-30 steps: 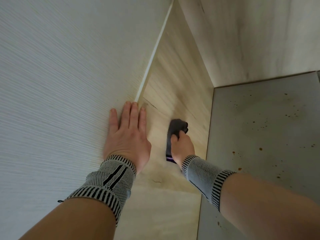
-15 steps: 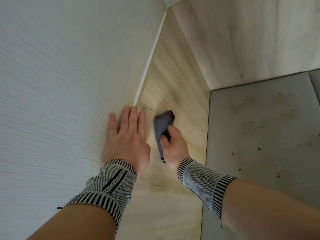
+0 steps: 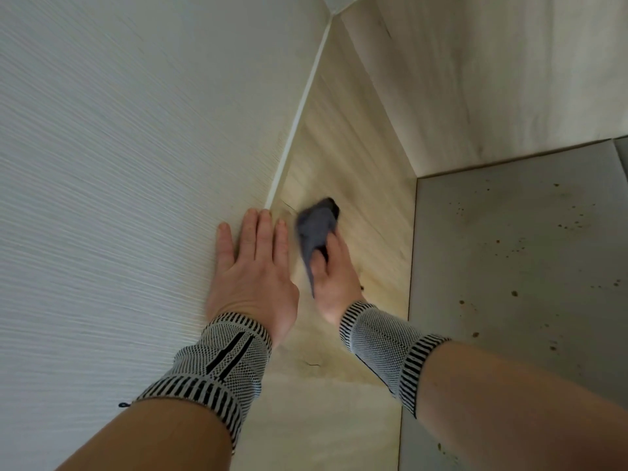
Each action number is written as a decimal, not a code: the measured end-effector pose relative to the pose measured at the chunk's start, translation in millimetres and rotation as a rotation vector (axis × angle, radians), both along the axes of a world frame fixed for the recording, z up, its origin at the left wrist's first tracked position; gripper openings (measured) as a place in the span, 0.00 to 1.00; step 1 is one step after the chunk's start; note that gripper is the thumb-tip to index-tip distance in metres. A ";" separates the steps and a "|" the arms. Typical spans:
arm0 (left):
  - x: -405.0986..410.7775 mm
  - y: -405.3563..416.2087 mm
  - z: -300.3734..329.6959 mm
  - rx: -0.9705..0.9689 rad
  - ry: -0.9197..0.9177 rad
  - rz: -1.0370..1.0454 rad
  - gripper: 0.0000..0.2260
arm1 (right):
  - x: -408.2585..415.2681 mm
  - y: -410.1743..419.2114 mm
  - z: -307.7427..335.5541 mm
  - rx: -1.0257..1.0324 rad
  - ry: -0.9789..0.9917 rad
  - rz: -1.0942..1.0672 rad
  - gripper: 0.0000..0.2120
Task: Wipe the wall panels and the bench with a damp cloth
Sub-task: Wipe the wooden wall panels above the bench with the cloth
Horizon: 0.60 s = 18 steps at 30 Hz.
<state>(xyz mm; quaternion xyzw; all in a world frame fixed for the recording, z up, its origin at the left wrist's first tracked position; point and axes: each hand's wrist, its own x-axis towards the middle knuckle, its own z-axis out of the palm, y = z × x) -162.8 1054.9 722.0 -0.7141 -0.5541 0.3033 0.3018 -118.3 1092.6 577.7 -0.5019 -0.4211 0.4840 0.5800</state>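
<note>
My right hand grips a dark grey cloth and holds it against the light wood wall panel in the middle. The cloth is blurred with motion and lies close to the panel's left edge. My left hand rests flat, fingers straight, on the white ribbed wall to the left, beside the white corner trim. Both wrists wear striped knit bands. A second wood panel stands at the upper right.
A grey surface speckled with small brown spots fills the right side, meeting the wood panels at a corner. Thin dark cracks mark the wood panel near my hands and lower down.
My right hand has swept the cloth left and upward along the wood panel, toward my left hand. My left hand has stayed flat on the white wall.
</note>
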 end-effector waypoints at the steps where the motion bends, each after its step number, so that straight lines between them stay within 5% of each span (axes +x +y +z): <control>1: 0.0 0.2 -0.4 0.001 -0.002 0.002 0.31 | -0.2 -0.5 -17.5 -0.174 0.014 0.006 0.22; 4: 0.6 0.1 -0.4 0.005 0.008 0.003 0.32 | 5.3 2.2 -37.2 -0.565 0.108 0.052 0.19; 10: -0.2 1.6 0.2 -0.007 0.009 0.010 0.32 | -17.2 -37.3 5.9 0.084 0.028 -0.010 0.21; 12: -0.2 1.5 -0.6 0.002 0.010 0.000 0.32 | -14.6 -34.4 -17.4 -0.036 0.021 -0.017 0.21; 15: -0.2 0.9 -1.3 0.010 0.015 -0.001 0.32 | 0.4 -17.7 -39.9 -0.575 0.117 0.036 0.18; 18: -2.3 2.2 -1.7 0.011 0.022 -0.004 0.32 | -8.8 -27.7 -17.0 -0.383 0.055 0.006 0.19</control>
